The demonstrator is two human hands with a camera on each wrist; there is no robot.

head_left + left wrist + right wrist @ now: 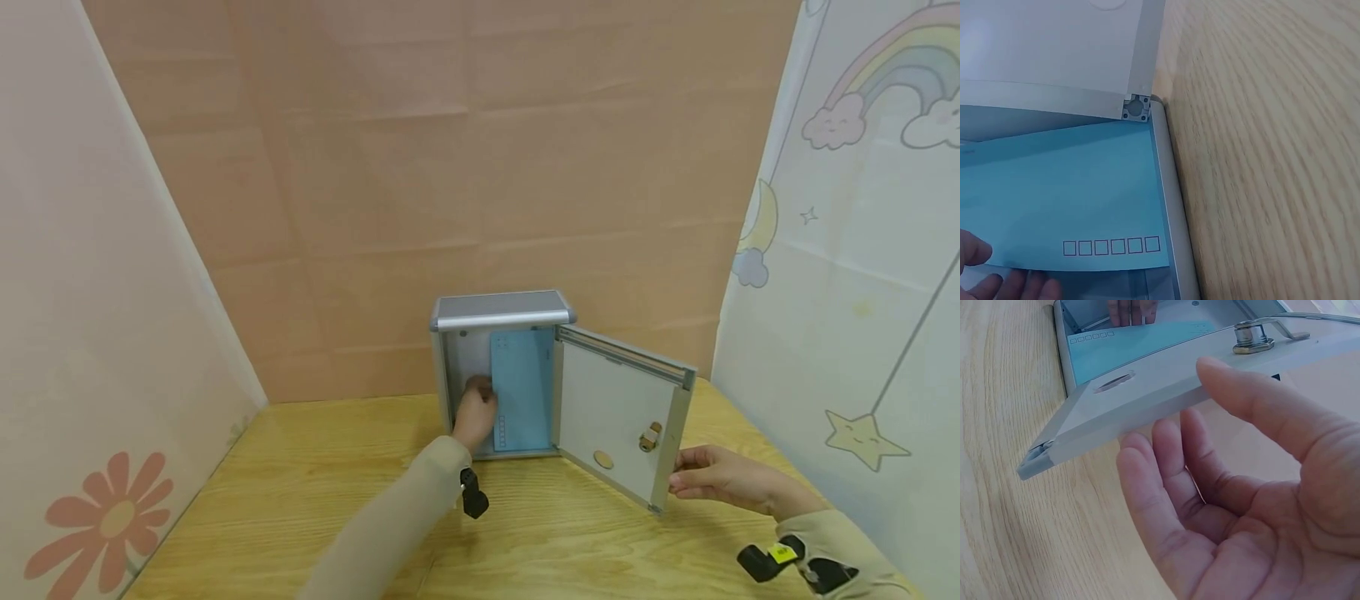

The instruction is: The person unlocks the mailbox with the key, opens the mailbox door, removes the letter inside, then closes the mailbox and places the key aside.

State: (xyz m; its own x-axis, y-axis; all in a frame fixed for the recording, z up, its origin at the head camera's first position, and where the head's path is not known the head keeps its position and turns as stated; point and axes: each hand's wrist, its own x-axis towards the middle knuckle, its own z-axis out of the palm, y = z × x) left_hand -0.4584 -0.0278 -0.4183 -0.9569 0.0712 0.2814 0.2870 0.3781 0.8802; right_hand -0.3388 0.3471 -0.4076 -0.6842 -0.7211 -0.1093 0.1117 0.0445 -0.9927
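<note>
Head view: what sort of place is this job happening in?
Probably a makeshift indoor booth: a wood-grain table is bordered by a creased brown-orange backdrop and a cartoon-printed sheet on the right.

i am finding no words or numbers i can read. on the blue envelope [1066, 194] i am seeing six small reddish boxes [1111, 247] in a row, running along a long edge near one end. faint marks [502, 342] are showing at its other end, too small to read. a yellow label [782, 552] is sitting on the black camera [757, 564] by my right wrist, looking too blurry.
</note>
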